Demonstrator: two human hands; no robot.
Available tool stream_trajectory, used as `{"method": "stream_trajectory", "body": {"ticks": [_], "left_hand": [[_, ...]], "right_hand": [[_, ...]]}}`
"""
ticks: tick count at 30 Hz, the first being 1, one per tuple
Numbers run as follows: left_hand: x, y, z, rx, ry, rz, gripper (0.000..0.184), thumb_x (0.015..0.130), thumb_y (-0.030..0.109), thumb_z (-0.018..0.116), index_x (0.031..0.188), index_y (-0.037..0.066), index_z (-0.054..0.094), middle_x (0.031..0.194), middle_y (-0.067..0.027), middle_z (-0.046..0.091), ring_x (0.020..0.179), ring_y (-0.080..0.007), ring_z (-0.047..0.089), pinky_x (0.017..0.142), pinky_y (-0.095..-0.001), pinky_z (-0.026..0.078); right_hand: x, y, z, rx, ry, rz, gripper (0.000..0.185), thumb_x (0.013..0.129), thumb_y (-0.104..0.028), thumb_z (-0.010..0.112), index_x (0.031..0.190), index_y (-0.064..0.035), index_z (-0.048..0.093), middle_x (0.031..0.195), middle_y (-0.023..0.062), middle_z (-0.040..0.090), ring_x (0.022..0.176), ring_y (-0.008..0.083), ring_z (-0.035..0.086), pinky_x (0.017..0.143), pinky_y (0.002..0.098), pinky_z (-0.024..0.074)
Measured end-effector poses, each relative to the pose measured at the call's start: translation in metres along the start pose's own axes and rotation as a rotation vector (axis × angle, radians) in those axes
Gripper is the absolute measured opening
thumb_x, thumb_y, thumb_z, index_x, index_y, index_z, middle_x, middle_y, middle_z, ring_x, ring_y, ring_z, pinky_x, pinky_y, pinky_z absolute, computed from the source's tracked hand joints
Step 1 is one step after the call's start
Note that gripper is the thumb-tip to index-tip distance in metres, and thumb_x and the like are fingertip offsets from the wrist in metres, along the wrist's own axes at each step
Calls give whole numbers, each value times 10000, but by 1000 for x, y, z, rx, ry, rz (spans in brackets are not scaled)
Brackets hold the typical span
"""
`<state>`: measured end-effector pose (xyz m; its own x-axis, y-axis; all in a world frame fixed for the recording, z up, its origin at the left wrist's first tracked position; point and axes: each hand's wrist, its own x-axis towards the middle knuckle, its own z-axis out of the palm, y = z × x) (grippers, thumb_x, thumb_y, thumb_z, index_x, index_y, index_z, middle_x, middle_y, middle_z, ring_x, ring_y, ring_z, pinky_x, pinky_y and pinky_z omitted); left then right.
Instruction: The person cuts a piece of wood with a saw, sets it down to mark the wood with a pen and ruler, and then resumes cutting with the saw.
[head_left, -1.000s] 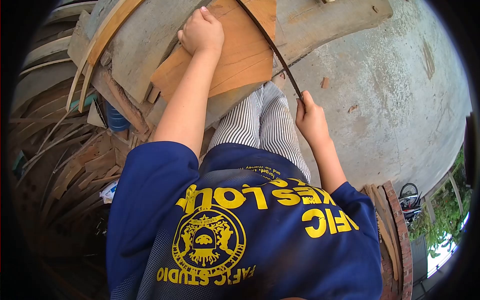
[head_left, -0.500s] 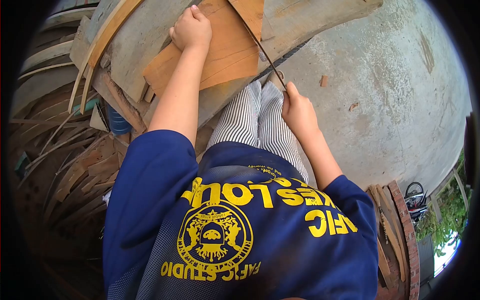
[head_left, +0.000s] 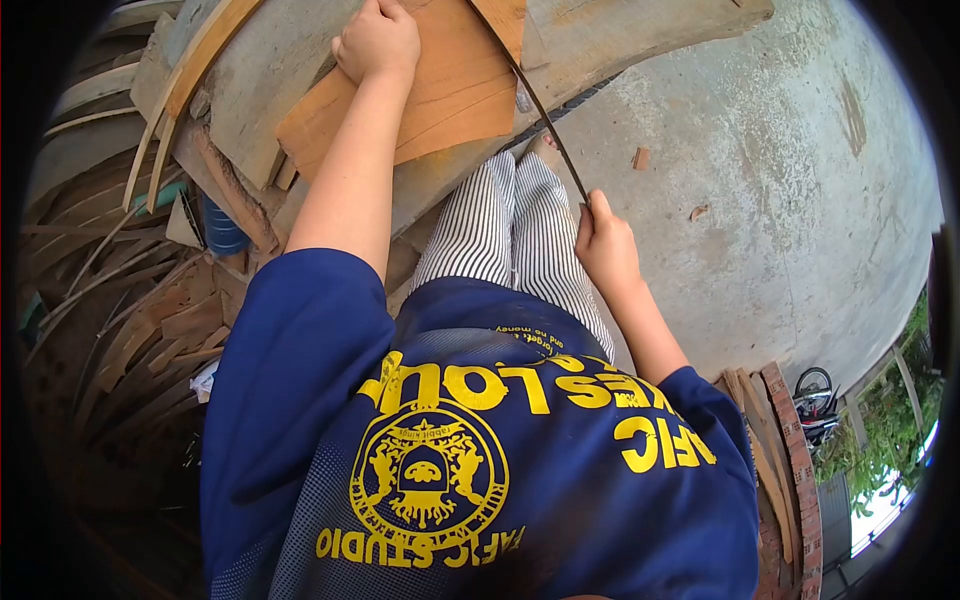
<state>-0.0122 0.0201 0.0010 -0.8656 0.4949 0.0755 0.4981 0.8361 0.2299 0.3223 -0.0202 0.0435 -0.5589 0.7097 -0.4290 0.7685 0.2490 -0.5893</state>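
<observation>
Board (head_left: 440,105), orange-brown, flat, one piece: carried on the grey worktop (head_left: 590,48), its lower right corner set just beside the worktop's near edge. The far part is cut off by the frame.

Left hand (head_left: 376,42): placed on the board towards its left edge, fingers curled together; whether anything is clasped within cannot be told.

Saw blade (head_left: 545,122), thin, dark: laid slantwise across the board's right part and extended beyond the worktop's near edge. Whether it is sunk into the wood cannot be told.

Right hand (head_left: 608,248): clamped on the blade's near end, held out past the worktop edge, above the concrete floor (head_left: 770,210).

Wood chips, two (head_left: 641,158): scattered on the floor near the right hand.

Scrap wood (head_left: 175,325): heaped beyond the worktop's left side, near a blue ribbed container (head_left: 222,230).
</observation>
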Motion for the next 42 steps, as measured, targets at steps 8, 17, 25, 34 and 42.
{"method": "stream_trajectory", "body": {"ticks": [8,17,25,34,42], "left_hand": [[4,6,2,-25,-24,-45,376,928,356,411,911,100,686,877,-187,669,875,-353,623,859,-449,424],[5,3,0,-62,-8,33,384,928,345,420,843,69,673,843,-177,671,839,-351,628,832,-446,432],[5,9,-4,-56,-16,-18,398,936,345,406,840,65,673,850,-180,672,839,-345,632,822,-446,438],[5,-1,5,-27,25,67,416,949,340,377,871,54,669,894,-169,677,870,-330,634,851,-442,429],[7,0,10,17,15,4,412,948,345,374,907,60,670,902,-175,677,883,-339,630,851,-449,432]], "right_hand": [[62,-33,15,147,30,-75,93,894,-103,490,929,-32,442,719,278,590,682,461,587,585,550,453],[15,-6,22,30,34,-9,82,879,-79,512,930,-24,479,676,265,589,628,439,598,536,501,475],[20,-2,26,19,43,-2,70,883,-82,505,905,-26,468,662,266,589,631,439,600,533,511,476],[76,-52,18,49,79,-7,81,889,-92,501,927,-32,462,688,277,595,656,459,594,543,509,480],[-82,48,13,-11,5,119,83,864,-65,530,919,-36,476,615,253,568,590,431,593,498,495,457]]}}
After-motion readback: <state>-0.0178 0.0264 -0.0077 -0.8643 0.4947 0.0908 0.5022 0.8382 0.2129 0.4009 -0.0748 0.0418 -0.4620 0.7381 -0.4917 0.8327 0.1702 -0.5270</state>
